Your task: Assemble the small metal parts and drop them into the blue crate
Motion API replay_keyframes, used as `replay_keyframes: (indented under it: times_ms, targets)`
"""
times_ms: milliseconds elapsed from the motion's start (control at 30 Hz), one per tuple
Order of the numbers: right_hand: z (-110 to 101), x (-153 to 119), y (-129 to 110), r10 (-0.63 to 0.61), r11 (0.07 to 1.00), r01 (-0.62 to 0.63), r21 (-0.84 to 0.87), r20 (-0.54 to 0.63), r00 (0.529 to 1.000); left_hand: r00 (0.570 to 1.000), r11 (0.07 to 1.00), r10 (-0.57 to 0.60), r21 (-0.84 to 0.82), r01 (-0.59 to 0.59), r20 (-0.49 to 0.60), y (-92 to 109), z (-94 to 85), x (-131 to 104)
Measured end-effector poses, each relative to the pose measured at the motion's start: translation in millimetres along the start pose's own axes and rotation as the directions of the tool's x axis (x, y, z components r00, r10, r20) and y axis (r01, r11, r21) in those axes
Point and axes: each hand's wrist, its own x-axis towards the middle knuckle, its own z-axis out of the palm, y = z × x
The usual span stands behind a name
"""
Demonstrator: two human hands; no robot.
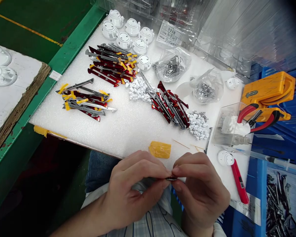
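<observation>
Several white domes [2, 75]: on a separate board at far left, beyond a green rail [71, 54].
Taped strips [86, 102]: dark red and grey, heaped on the white foam sheet [88, 135]; a larger heap [111, 64] lies behind.
Left hand [138, 187]: thumb and forefinger pinched on the small dark part, other fingers curled.
Yellow tape piece [160, 149]: flat on the sheet, just beyond the hands.
Small dark part [171, 179]: between both hands' fingertips, mostly hidden.
Right hand [199, 187]: thumb and forefinger closed on the same part.
Clear bag [217, 84]: holds tiny metal pieces.
Pliers [246, 113]: red and black handles, in a clear box [219, 133].
Red-handled tool [239, 181]: at the sheet's right edge.
</observation>
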Motion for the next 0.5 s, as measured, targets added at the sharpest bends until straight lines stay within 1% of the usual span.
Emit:
replay_keyframes:
  times_ms: [167,300,400,433,500]
  targets:
    - [-0.6,-2.2,0.8,0.025,1.0,-0.025,0.018,0.013,1.0,1.0,0.998,-0.024,-0.053,0.024,0.009,-0.3,0.0,0.0]
    - [-0.6,-0.6,1.6,0.053,0.998,-0.053,0.025,-0.012,0.999,0.993,0.993,-0.093,-0.069,0.098,0.07,1.3,-3.2,0.4]
    - [0.0,1.6,2.6,0.07,0.996,-0.069,0.061,-0.014,0.997,0.971,0.965,-0.206,-0.143,0.222,0.119,1.5,-6.7,1.6]
    - [0.2,2.1,2.9,0.079,0.993,-0.078,0.085,-0.005,0.997,0.957,0.944,-0.257,-0.176,0.279,0.138,1.5,-7.8,2.3]
    - [0.4,2.6,3.4,0.099,0.984,-0.101,0.149,0.02,0.995,0.911,0.884,-0.368,-0.232,0.405,0.185,1.6,-9.4,3.9]
